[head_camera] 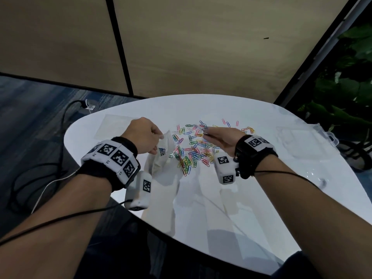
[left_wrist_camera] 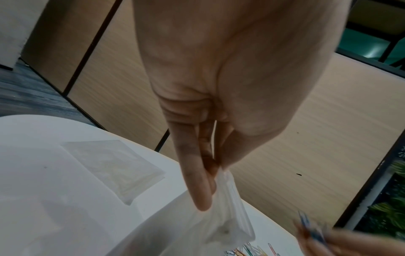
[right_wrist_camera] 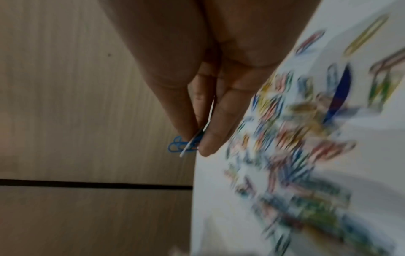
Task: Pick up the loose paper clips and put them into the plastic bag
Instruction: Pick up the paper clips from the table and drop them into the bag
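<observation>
On the white tabletop (head_camera: 251,198) lie paper clips (head_camera: 193,150) in red, pink, blue, green and yellow, beside a clear, milky plastic bag (head_camera: 165,158), while blue and white clips (right_wrist_camera: 184,147) show at the fingertips and black-and-white square-patterned markers cover the wristbands (head_camera: 112,156).

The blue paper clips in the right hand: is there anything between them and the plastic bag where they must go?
Nothing visible blocks the way. The right hand pinches blue paper clips above the loose pile; the left hand holds up the plastic bag just beside that pile.
</observation>
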The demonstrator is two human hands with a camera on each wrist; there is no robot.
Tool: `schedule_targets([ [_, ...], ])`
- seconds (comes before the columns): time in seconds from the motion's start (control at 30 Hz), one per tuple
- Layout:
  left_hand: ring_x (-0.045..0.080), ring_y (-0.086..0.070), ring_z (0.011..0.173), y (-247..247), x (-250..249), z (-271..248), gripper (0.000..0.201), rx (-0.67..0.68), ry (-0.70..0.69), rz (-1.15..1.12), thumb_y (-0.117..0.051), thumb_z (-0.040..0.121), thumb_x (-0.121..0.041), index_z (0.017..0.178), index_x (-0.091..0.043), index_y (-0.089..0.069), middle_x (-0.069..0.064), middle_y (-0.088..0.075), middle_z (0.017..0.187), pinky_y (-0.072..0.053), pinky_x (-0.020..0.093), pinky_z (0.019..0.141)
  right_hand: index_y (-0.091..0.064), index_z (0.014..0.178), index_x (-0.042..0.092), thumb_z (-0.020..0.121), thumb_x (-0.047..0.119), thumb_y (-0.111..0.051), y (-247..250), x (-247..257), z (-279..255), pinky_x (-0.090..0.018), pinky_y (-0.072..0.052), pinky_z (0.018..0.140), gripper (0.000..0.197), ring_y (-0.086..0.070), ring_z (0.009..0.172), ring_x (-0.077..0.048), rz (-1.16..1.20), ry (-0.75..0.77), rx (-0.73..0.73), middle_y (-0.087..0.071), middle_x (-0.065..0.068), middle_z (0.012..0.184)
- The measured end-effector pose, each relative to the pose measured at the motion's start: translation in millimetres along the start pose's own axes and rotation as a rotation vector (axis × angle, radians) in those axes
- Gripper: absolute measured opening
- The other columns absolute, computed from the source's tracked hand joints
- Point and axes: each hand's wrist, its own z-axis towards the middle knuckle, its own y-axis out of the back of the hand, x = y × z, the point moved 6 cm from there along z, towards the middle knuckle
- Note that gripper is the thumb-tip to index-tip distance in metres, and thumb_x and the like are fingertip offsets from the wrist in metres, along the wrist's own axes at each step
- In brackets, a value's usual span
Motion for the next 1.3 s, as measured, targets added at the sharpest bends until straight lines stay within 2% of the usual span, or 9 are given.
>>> schedule_targets([
  [0.17, 0.018, -0.068, 0.052, -4.5, -1.9, -2.1, 0.022, 0.017, 0.007, -0.042, -0.052, 0.096, -0.003, 0.096, 0.0, -0.073, 0.014, -0.069, 0.069, -0.054, 0.018, 0.045, -0.069, 0.093, -0.008, 0.085, -0.006, -0.067, -72.4, -9.5, -31.2, -0.023, -0.06, 0.076, 0.009, -0.07, 0.084, -0.019, -0.054, -0.006, 0.222, -0.073, -0.014, 0.088],
  [0.4, 0.025, -0.069, 0.061, -7.3, -1.4, -1.5, 0.018, 0.054, 0.007, -0.084, -0.055, 0.095, -0.001, 0.091, -0.001, -0.072, 0.017, -0.068, 0.071, -0.062, 0.029, 0.059, -0.073, 0.084, 0.004, 0.081, -0.008, -0.067, -84.7, -42.5, -21.8, -0.042, -0.053, 0.097, 0.013, -0.07, 0.095, -0.033, -0.444, 0.093, 0.105, -0.072, -0.02, 0.093],
  [0.5, 0.024, -0.07, 0.06, -11.2, -2.2, -0.2, 0.02, 0.067, -0.002, -0.082, -0.053, 0.095, 0.001, 0.091, -0.002, -0.072, 0.017, -0.069, 0.07, -0.062, 0.026, 0.058, -0.075, 0.073, 0.016, 0.062, 0.001, -0.075, -89.3, -44.3, -24.8, -0.048, -0.056, 0.09, 0.018, -0.072, 0.092, -0.037, -0.581, 0.18, 0.107, -0.075, -0.018, 0.088],
  [0.7, 0.025, -0.07, 0.061, -22.7, -7.2, -1.9, 0.02, 0.145, -0.033, -0.065, -0.053, 0.095, 0.001, 0.095, -0.001, -0.073, 0.02, -0.071, 0.074, -0.063, 0.028, 0.063, -0.077, 0.083, 0.009, 0.084, 0.005, -0.064, -101.1, -33.4, -40.9, -0.04, -0.062, 0.072, 0.014, -0.074, 0.076, -0.026, -1.07, 0.432, 0.19, -0.076, -0.011, 0.084],
  [0.8, 0.022, -0.069, 0.057, -15.4, -4.5, -0.9, 0.02, 0.097, -0.031, -0.057, -0.053, 0.096, -0.001, 0.094, -0.001, -0.073, 0.018, -0.07, 0.07, -0.061, 0.023, 0.056, -0.073, 0.096, 0.001, 0.089, 0.0, -0.06, -93.7, -20.8, -42.6, -0.036, -0.063, 0.071, 0.014, -0.073, 0.08, -0.024, -0.794, 0.345, 0.261, -0.073, -0.014, 0.089],
  [0.9, 0.02, -0.068, 0.054, -4.0, 0.8, 0.2, 0.021, 0.036, 0.003, -0.065, -0.052, 0.096, 0.001, 0.097, -0.001, -0.073, 0.016, -0.069, 0.071, -0.059, 0.021, 0.052, -0.069, 0.104, -0.002, 0.088, -0.003, -0.063, -52.3, -5.5, -29.5, -0.036, -0.063, 0.063, 0.017, -0.07, 0.073, -0.025, -0.695, 0.276, 0.096, -0.071, -0.018, 0.093],
  [1.0, 0.02, -0.067, 0.055, 8.0, 8.5, 1.3, 0.023, -0.017, 0.041, -0.093, -0.05, 0.094, 0.003, 0.096, 0.0, -0.072, 0.016, -0.067, 0.071, -0.06, 0.024, 0.052, -0.053, 0.133, 0.011, 0.076, 0.02, -0.082, 17.3, -16.2, 2.1, -0.043, -0.061, 0.078, 0.065, -0.07, 0.096, -0.03, -1.2, 0.059, -0.148, -0.058, -0.013, 0.129],
  [1.1, 0.022, -0.069, 0.057, 16.0, 15.9, 4.8, 0.022, -0.049, 0.062, -0.11, -0.051, 0.093, 0.003, 0.094, 0.0, -0.073, 0.015, -0.068, 0.071, -0.062, 0.029, 0.056, -0.023, 0.149, 0.019, 0.051, 0.053, -0.09, 62.3, -45.3, 19.2, -0.052, -0.051, 0.096, 0.124, -0.054, 0.124, -0.038, -1.577, -0.138, -0.184, -0.025, -0.015, 0.152],
  [1.3, 0.022, -0.069, 0.058, 18.1, 20.2, 7.6, 0.021, -0.059, 0.073, -0.114, -0.052, 0.093, 0.002, 0.09, -0.004, -0.072, 0.013, -0.067, 0.068, -0.063, 0.031, 0.061, -0.025, 0.15, 0.016, 0.051, 0.058, -0.088, 34.9, -64.3, 39.0, -0.047, -0.043, 0.107, 0.125, -0.038, 0.136, -0.036, -1.569, 0.094, -0.147, -0.019, -0.014, 0.153],
])
